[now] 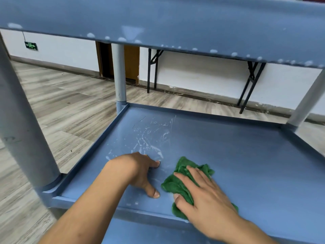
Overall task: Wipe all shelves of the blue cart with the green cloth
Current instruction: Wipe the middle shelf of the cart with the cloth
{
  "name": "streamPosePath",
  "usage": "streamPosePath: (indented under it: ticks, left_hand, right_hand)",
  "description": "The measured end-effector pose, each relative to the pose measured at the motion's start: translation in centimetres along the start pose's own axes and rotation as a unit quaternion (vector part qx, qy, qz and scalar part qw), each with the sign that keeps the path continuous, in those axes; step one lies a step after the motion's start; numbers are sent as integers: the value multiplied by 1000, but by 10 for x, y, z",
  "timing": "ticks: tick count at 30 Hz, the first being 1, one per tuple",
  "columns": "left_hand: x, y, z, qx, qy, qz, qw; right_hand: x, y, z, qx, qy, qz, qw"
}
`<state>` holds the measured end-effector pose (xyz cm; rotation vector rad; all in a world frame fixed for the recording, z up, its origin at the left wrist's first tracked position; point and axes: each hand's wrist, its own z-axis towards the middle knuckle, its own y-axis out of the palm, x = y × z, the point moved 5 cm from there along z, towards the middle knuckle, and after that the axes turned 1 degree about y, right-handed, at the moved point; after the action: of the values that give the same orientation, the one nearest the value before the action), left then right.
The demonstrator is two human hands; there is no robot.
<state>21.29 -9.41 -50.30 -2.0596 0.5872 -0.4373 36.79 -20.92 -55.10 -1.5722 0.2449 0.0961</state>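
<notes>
The blue cart's middle shelf [237,155] fills the lower view, with white smears across its left-centre area. The crumpled green cloth [177,184] lies near the shelf's front edge. My right hand [202,194] lies flat on top of the cloth, fingers spread and thumb against its near side. My left hand [140,171] rests on the bare shelf just left of the cloth, fingertips and thumb touching the surface, holding nothing. The upper shelf's rim [175,29], dotted with white spots, spans the top of the view.
Grey cart posts stand at the near left [22,129], far left [120,73] and far right [306,101] corners. Beyond the cart are wood-look floor [61,103], a white wall and black folding table legs [249,85].
</notes>
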Motion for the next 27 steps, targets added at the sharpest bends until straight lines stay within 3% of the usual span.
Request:
streamPosePath:
  ticks: [6,18,27]
  left_hand:
    - [2,2,-2,11,11,9,1000]
    - [1,2,2,16,22,11,1000]
    - [-3,4,8,-3,0,-9,1000]
  right_hand:
    - [11,-3,88,44,19,-2,999]
    - [53,-11,309,29,79,10,996]
    - [59,-13,350,33,69,3,997]
